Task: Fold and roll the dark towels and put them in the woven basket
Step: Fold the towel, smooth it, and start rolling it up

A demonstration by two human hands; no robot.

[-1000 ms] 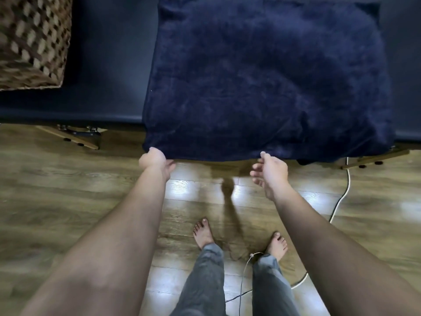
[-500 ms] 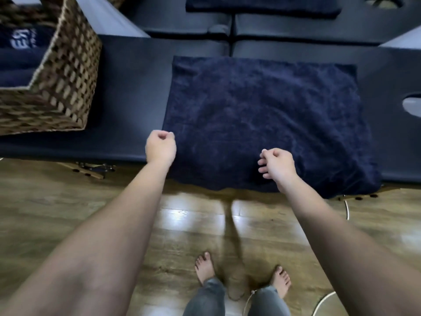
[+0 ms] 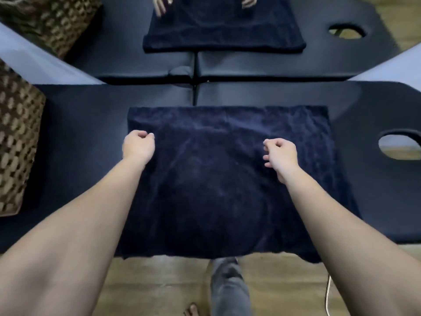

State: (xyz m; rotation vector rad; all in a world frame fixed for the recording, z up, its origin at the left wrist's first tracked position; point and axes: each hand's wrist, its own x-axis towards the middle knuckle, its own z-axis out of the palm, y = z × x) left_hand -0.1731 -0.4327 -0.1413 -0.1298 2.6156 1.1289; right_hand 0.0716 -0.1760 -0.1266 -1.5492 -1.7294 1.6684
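Observation:
A dark navy towel (image 3: 227,183) lies spread on the black padded table (image 3: 79,137), its near edge hanging over the table's front. My left hand (image 3: 139,147) is closed in a fist at the towel's left side, seemingly pinching a lifted layer. Further right, over the towel's middle, my right hand (image 3: 281,153) has thumb and forefinger pinched and the other fingers curled. The woven basket (image 3: 18,144) stands on the table at the far left, partly cut off by the frame; its inside is hidden.
A second dark towel (image 3: 223,26) lies on the far table, with another person's hands (image 3: 159,5) on it. Another woven basket (image 3: 57,23) sits at the top left. A face hole (image 3: 398,149) opens in the table's right end. A white cable (image 3: 328,293) runs on the wooden floor.
Both hands have risen from the towel's hanging near edge and moved forward over the table to the towel's middle. The view has tilted up, and the far table has come into sight.

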